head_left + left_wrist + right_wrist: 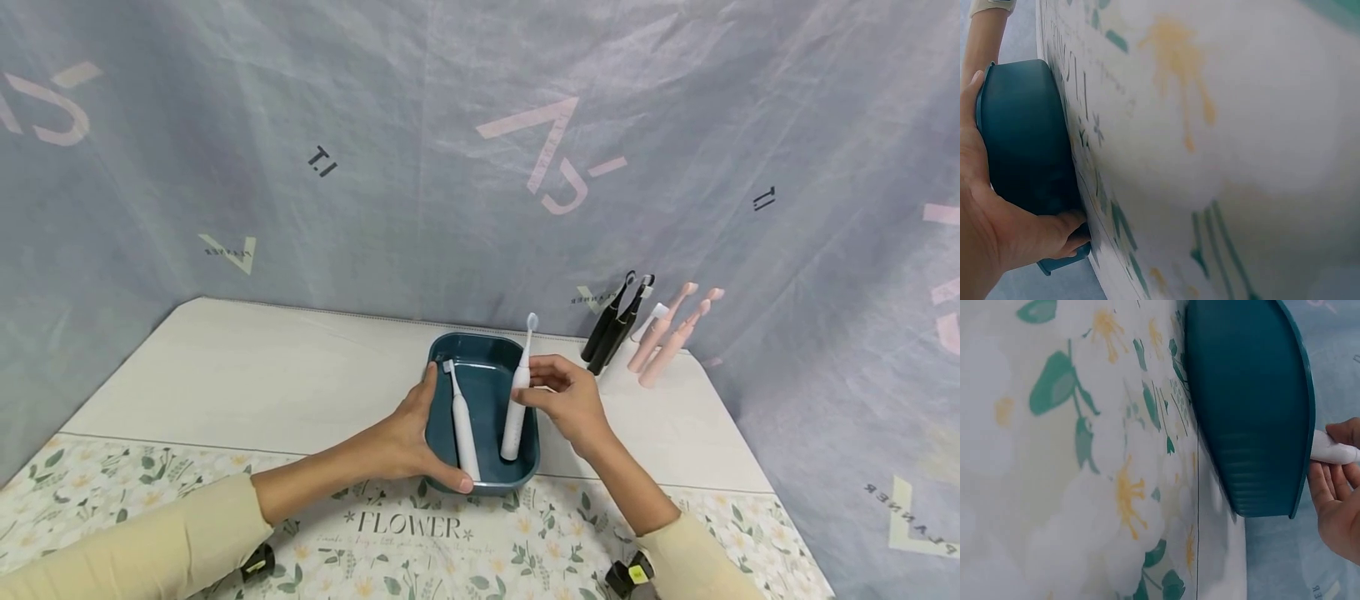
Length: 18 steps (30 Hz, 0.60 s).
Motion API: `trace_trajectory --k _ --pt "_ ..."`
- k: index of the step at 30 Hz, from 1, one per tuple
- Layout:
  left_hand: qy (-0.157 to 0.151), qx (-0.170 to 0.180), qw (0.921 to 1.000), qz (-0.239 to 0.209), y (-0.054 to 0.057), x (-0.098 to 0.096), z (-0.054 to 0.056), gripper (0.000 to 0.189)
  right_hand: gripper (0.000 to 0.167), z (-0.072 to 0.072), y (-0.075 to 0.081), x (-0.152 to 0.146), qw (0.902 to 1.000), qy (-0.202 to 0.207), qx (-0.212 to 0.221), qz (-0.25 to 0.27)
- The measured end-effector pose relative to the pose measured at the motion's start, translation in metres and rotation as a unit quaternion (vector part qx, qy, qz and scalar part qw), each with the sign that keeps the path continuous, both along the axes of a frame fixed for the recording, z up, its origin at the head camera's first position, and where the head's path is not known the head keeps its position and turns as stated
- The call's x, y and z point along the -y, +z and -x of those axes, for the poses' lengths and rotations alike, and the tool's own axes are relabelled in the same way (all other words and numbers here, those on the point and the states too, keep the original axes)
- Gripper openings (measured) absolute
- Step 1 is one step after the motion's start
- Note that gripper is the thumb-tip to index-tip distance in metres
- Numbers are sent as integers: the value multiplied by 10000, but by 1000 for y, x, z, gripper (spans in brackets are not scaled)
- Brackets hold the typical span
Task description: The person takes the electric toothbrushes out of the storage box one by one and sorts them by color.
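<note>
In the head view a dark teal tray (483, 486) sits on the table, its long sides pointing away from me. My left hand (408, 437) holds it by the left side, thumb over the near rim; the left wrist view shows the fingers along the tray's outer wall. A white electric toothbrush (464, 433) lies inside along the left. My right hand (567, 400) pinches a second white electric toothbrush (514, 425) by its handle, brush head up and tilted, over the tray's right side. In the right wrist view that handle (1329, 450) shows beyond the tray rim.
Behind and right of the tray stand several electric toothbrushes: black ones (617, 333), a white one (637, 337) and pink ones (670, 350). A grey printed curtain (375, 167) hangs behind the table. A floral cloth (420, 558) covers the table's near part.
</note>
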<state>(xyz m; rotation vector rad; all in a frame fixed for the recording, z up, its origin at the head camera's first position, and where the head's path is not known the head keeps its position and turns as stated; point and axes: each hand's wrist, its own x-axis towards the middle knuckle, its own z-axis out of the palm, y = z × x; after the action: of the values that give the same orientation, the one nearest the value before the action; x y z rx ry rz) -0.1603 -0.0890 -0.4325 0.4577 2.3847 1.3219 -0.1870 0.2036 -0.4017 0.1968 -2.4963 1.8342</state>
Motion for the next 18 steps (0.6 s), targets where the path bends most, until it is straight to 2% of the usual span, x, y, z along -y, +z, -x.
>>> trace_trajectory --k 18 --pt "-44 -46 10000 1 3 0 0 181 44 -8 11 -11 9971 -260 -140 699"
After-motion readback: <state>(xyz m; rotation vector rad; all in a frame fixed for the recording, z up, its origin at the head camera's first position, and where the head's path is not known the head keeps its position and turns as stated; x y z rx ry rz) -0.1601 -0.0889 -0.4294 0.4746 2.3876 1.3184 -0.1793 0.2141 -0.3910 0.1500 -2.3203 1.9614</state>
